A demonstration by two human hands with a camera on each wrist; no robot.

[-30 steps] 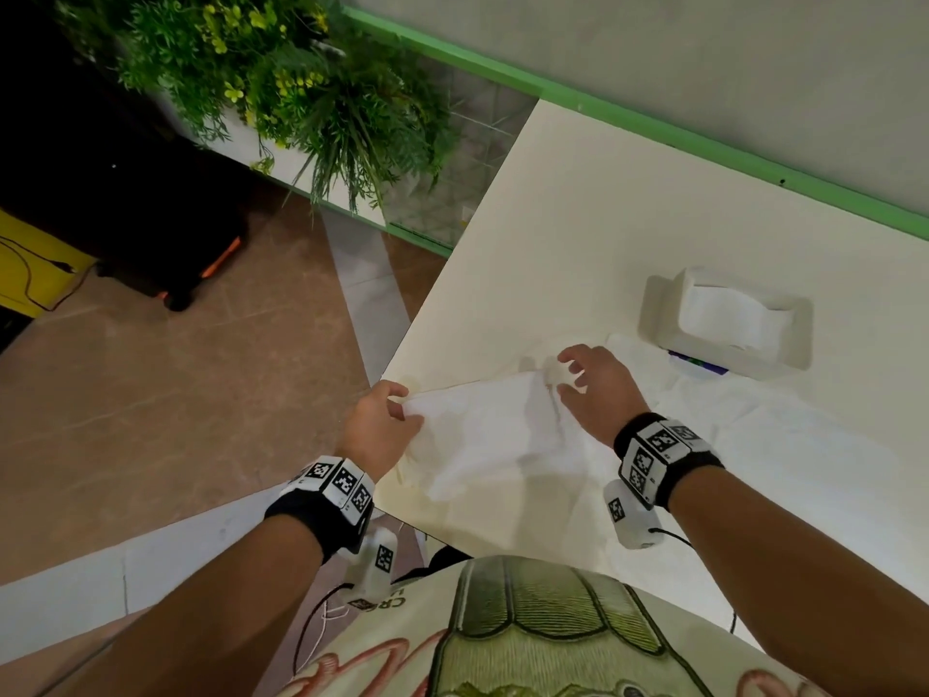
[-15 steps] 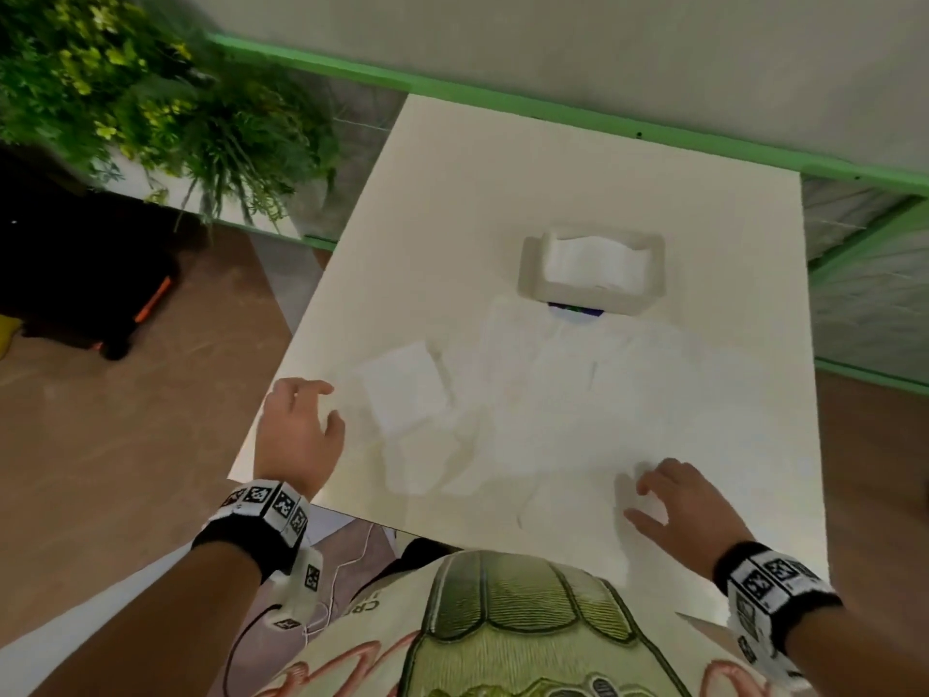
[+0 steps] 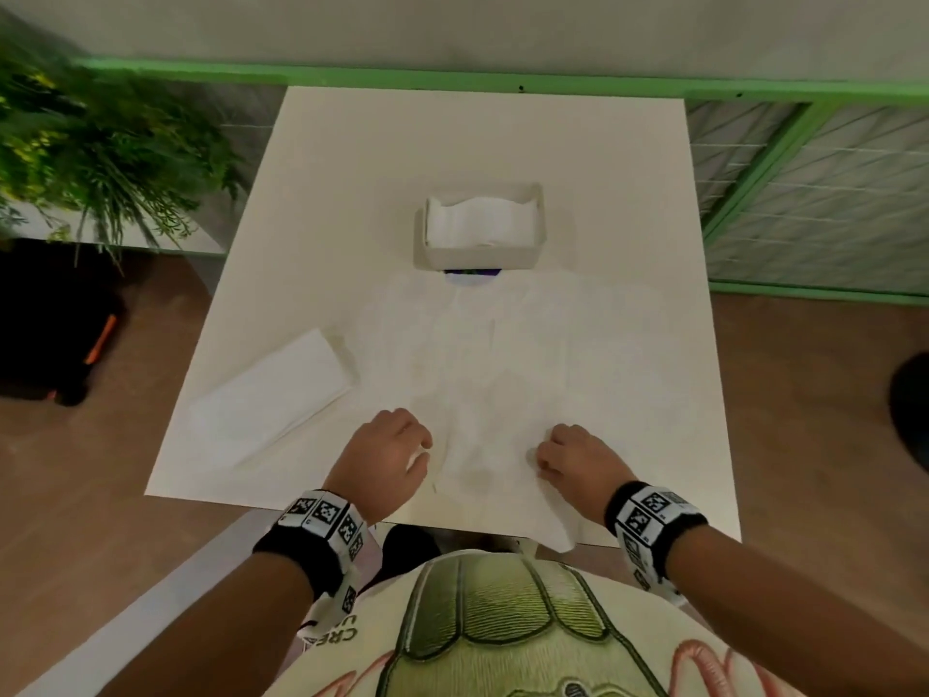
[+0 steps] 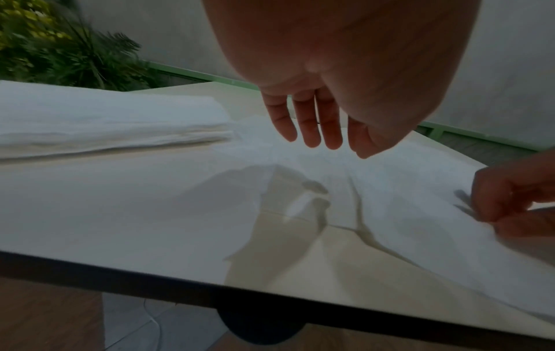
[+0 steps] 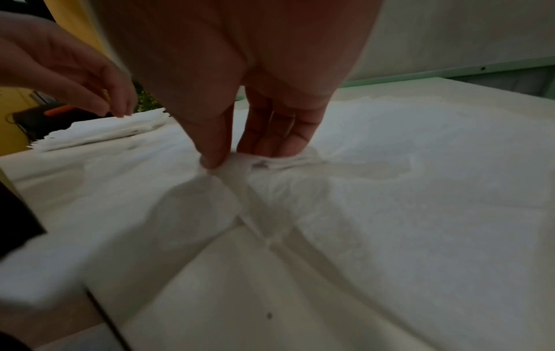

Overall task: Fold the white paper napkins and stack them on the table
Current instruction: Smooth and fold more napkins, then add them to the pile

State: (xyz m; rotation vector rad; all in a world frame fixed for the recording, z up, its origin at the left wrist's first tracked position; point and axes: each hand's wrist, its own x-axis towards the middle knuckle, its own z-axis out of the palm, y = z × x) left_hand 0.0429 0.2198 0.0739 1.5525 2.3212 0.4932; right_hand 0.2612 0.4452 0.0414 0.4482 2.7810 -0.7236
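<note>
White tissue paper is pinched between the thumb and fingertips of the right hand (image 5: 240, 142), which has gathered a small ridge of an unfolded napkin (image 3: 495, 394) near the front edge of the table (image 3: 482, 138). The left hand (image 3: 387, 457) hovers just above the same sheet, fingers hanging loosely apart and holding nothing; in the left wrist view its fingertips (image 4: 312, 133) do not touch the paper.

The napkin lies spread flat in the middle of the table among other open sheets, their edges hard to tell apart, white on white. One corner droops over the front edge near the person's body. To the left, well apart from the hands, sits a stack (image 3: 274, 389) of folded napkins, lying at an angle. Behind the sheets stands a white holder (image 3: 480, 256) with more napkins inside. A leafy plant (image 3: 100, 148) is off to the left, beyond the table.

The paper looks very light, thin and limp: it wrinkles under the pinch, and would likely tear or drag its neighbours if tugged hard. A gentle grip at two near corners, one per hand, seems the best hold for lifting the edge over and pressing a crease.
</note>
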